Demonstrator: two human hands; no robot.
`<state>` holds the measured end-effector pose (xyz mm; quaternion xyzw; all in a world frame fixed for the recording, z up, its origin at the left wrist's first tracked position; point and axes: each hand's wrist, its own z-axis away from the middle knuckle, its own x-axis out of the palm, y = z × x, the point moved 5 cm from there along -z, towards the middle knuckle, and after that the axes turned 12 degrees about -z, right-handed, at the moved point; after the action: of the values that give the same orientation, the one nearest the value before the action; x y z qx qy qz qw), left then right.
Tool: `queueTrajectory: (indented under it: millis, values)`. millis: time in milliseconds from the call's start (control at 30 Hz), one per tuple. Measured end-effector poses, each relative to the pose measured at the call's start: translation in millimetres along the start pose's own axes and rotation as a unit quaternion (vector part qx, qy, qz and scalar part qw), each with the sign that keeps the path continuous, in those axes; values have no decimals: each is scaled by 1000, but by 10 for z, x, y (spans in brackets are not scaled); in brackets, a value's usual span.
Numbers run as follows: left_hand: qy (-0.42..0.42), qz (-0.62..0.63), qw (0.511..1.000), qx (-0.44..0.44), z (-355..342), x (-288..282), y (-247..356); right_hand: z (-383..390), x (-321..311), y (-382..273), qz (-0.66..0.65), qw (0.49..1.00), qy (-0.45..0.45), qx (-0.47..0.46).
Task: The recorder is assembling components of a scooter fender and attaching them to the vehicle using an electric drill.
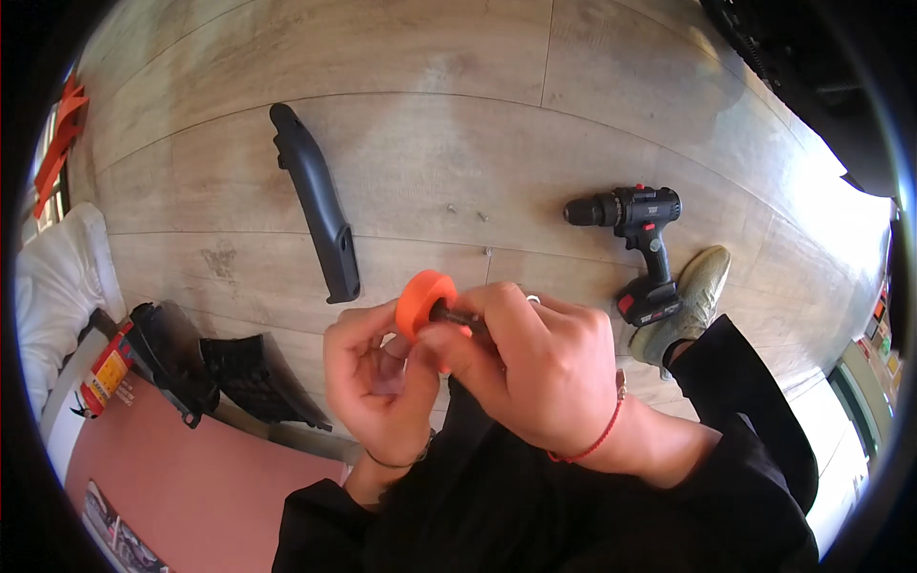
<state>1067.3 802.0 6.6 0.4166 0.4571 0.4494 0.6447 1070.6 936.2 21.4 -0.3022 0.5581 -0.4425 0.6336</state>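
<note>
An orange round piece (pixel 420 298), like a small wheel or roller, is held up in front of me. My left hand (pixel 377 382) is closed around its left and lower side. With thumb and forefinger, my right hand (pixel 535 368) pinches a dark thin rod (pixel 454 315) at the centre of the orange piece. My fingers hide most of the rod, so I cannot tell how deep it sits. Beyond my hands lies a long, curved black plastic part (pixel 315 201) on the floor. Several small screws (pixel 482 217) are scattered to its right.
A black cordless drill (pixel 640 244) lies on the wood floor at the right, beside my shoe (pixel 707 277). Black molded parts (pixel 253 377) rest at the lower left near a pink surface (pixel 191 477). A white cloth-like bundle (pixel 67 286) is at the far left.
</note>
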Motion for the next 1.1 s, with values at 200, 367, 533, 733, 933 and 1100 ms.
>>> queueTrajectory:
  millis: [200,367,533,733,933,1100]
  values:
    - [4,56,997,-58,-29,14,-62,-5,-2,-29,22,998,-24,-60]
    - [-4,68,995,-79,6,-28,-137,-33,-31,17,24,997,-33,-62]
    - [9,212,959,-188,-78,-62,-259,-10,-187,132,-183,982,-30,38]
    - [2,283,928,-244,-56,-69,-317,-37,-200,298,-374,898,-44,228]
    - [15,288,926,-242,-52,-26,-307,-12,-68,367,-366,909,-70,187]
    - [-18,262,924,-279,34,72,-637,67,148,456,-124,989,-80,19]
